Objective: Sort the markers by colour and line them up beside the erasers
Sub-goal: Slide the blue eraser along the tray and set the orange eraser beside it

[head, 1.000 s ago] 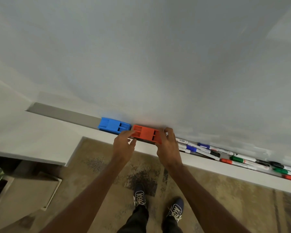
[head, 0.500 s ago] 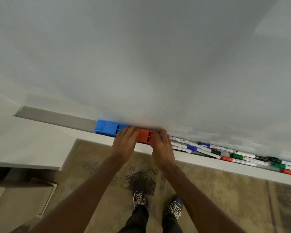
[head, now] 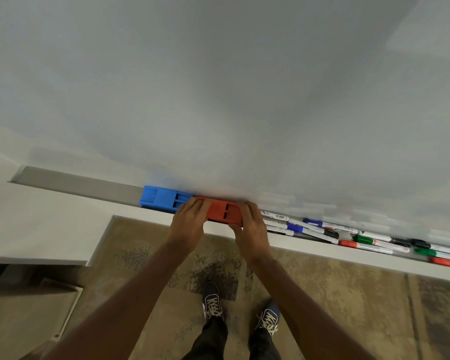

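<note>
Two erasers sit in the tray point(head: 70, 181) under the whiteboard point(head: 218, 87): a blue eraser point(head: 161, 198) on the left and a red eraser point(head: 224, 213) touching its right end. To the right of them lies a loose jumble of markers point(head: 348, 233), not lined up; about ten show, though the far ones run off the frame edge and overlap, so the count is not sure. By cap colour, two are blue point(head: 295, 227), two green point(head: 363, 239), two red point(head: 348, 243) and at least two black point(head: 331, 233).

Both arms reach forward from the bottom of the frame, bare to the wrist. The left hand point(head: 190, 224) lies palm down, its fingers curled over the left end of the red eraser where it meets the blue one. The right hand point(head: 252, 229) grips the right end of the red eraser, fingers over the top and thumb at the near edge. So the red eraser is held between the two hands, each partly closed on it.

The red eraser is a flat plastic block with rounded ends and two slots in its top. The blue one has the same form. The markers have white barrels with coloured caps and lie at slight angles, some crossing.
</note>
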`<action>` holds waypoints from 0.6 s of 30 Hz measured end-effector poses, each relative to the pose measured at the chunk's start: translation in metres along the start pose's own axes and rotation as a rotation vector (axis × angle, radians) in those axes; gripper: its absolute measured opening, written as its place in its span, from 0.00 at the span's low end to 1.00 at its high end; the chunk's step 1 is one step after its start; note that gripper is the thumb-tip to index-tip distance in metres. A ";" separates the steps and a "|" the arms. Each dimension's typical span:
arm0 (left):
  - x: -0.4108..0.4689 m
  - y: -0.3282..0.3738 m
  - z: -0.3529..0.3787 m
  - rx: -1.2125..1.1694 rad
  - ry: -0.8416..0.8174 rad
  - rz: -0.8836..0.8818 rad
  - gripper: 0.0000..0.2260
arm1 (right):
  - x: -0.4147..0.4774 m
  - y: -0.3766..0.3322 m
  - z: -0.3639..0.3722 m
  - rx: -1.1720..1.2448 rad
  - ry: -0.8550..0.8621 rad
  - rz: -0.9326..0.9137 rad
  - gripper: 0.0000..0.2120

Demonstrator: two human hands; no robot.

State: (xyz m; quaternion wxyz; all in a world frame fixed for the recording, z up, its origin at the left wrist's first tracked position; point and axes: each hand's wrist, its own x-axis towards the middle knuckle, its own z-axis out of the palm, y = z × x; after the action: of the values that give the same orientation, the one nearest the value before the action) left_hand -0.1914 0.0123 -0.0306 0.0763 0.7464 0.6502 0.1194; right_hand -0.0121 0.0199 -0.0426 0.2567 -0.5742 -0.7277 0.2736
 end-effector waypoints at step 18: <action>0.002 -0.009 0.004 -0.030 -0.014 -0.066 0.24 | -0.021 0.032 -0.013 -0.237 0.099 0.057 0.15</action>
State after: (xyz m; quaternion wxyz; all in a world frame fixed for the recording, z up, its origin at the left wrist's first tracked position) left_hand -0.1991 0.0156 -0.0369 0.0961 0.7241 0.6721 0.1214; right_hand 0.0238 0.0070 -0.0566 0.2150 -0.6337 -0.7247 0.1643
